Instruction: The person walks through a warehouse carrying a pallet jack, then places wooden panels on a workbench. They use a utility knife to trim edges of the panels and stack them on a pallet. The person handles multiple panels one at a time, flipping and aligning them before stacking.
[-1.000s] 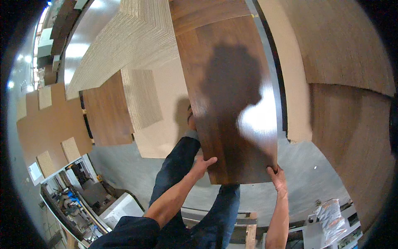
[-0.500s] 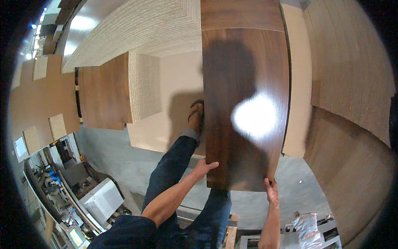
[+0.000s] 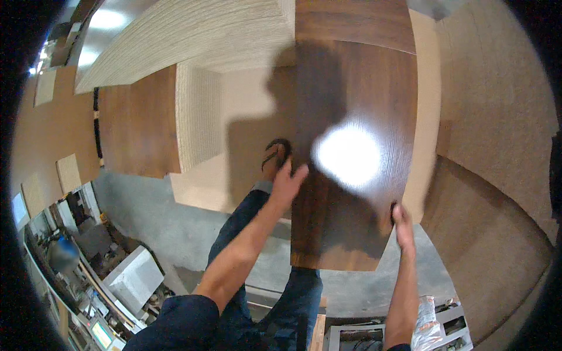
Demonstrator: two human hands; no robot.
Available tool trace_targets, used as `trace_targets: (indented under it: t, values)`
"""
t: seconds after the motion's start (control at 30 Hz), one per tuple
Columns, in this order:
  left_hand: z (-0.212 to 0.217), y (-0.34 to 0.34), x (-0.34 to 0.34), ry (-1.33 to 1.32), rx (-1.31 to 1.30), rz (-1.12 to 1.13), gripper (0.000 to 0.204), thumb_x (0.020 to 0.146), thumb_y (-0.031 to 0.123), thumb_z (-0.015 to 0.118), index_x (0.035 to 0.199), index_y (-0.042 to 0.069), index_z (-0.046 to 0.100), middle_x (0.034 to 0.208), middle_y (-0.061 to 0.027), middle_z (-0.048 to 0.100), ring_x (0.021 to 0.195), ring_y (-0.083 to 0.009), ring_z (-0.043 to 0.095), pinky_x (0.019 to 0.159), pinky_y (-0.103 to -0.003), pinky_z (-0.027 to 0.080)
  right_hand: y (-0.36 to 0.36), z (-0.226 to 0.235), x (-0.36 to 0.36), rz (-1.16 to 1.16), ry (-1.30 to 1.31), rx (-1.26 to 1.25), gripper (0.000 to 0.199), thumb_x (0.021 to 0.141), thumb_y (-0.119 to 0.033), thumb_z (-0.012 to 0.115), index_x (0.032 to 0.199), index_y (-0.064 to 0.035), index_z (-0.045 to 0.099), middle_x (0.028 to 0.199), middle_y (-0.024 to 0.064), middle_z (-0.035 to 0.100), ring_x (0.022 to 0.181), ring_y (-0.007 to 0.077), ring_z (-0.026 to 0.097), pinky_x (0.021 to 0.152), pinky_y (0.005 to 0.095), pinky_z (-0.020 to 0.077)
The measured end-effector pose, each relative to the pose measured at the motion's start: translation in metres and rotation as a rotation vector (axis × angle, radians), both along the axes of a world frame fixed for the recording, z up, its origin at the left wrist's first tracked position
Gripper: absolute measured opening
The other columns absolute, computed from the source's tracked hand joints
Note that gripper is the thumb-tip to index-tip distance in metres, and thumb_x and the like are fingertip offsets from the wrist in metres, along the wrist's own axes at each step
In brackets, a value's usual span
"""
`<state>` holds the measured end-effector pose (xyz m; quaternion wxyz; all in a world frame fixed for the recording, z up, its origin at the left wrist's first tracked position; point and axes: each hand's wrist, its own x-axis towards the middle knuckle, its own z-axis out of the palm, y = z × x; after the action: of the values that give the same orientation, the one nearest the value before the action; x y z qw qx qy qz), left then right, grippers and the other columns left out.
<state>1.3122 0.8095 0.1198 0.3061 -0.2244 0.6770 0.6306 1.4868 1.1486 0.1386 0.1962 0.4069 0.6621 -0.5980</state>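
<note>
A glossy dark brown wood-grain panel [image 3: 357, 88] lies lengthwise in front of me, with a bright reflection on it. At its left long edge is my left hand [image 3: 287, 184], thumb and fingers apart and stretched out, slightly blurred. Against the right long edge, lower down, rests my right hand [image 3: 403, 225]; its thumb side shows, while the other fingers are hidden or smeared. A second dark brown panel [image 3: 354, 20] lies beyond, with a seam between the two. My sandalled foot [image 3: 275, 161] stands on a beige board [image 3: 202, 190] just left of the panel.
Tall stacks of pale boards [image 3: 205, 47] rise at the far left, beside a stack topped with brown panels [image 3: 137, 126]. Brown stacks [image 3: 492, 88] stand along the right. A white block-shaped housing [image 3: 136, 278] and machinery sit at lower left. Plastic-wrapped material [image 3: 425, 322] lies at lower right.
Both my hands have moved away from me along the panel's long edges, from near its close corners. The whole view has shifted slightly; the panel's place looks nearly the same.
</note>
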Motion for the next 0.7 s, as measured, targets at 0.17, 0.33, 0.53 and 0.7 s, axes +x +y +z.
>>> trace_targets:
  t: [0.17, 0.33, 0.53, 0.7]
  values:
    - [-0.007, 0.039, -0.15, 0.241, -0.083, -0.023, 0.042, 0.093, 0.036, 0.061, 0.103, -0.004, 0.059, 0.096, -0.0103, 0.064, 0.091, -0.0192, 0.056, 0.083, -0.035, 0.046, 0.028, -0.003, -0.201, 0.008, 0.193, 0.191, 0.067, 0.097, -0.051, 0.047, 0.135, 0.0045, 0.048, 0.125, 0.0155, 0.059, 0.115, 0.0221, 0.053, 0.1, 0.0355, 0.0406]
    - [-0.007, 0.056, -0.181, 0.07, -0.164, 0.001, 0.035, 0.094, 0.032, 0.06, 0.075, 0.003, 0.052, 0.071, 0.0011, 0.048, 0.07, -0.0109, 0.041, 0.062, -0.032, 0.037, 0.039, -0.017, -0.272, -0.114, -0.006, 0.388, 0.049, 0.099, -0.037, 0.049, 0.123, 0.0048, 0.059, 0.108, 0.0102, 0.065, 0.098, 0.0198, 0.056, 0.091, 0.0345, 0.0438]
    - [-0.016, 0.051, -0.172, 0.195, -0.242, 0.007, 0.032, 0.093, 0.031, 0.061, 0.078, 0.004, 0.056, 0.072, 0.0026, 0.048, 0.068, -0.0099, 0.041, 0.061, -0.03, 0.037, 0.044, -0.01, -0.271, -0.062, 0.017, 0.365, 0.047, 0.099, -0.035, 0.05, 0.12, 0.0051, 0.061, 0.102, 0.0086, 0.066, 0.092, 0.0177, 0.057, 0.088, 0.0336, 0.0452]
    - [0.006, 0.064, -0.148, 0.061, -0.079, 0.047, 0.043, 0.091, 0.034, 0.061, 0.108, -0.005, 0.059, 0.09, -0.0097, 0.061, 0.084, -0.0163, 0.052, 0.079, -0.032, 0.044, 0.056, -0.025, -0.228, -0.05, 0.168, 0.322, 0.057, 0.098, -0.044, 0.048, 0.123, 0.0058, 0.059, 0.108, 0.0102, 0.064, 0.1, 0.0185, 0.056, 0.093, 0.0349, 0.0439]
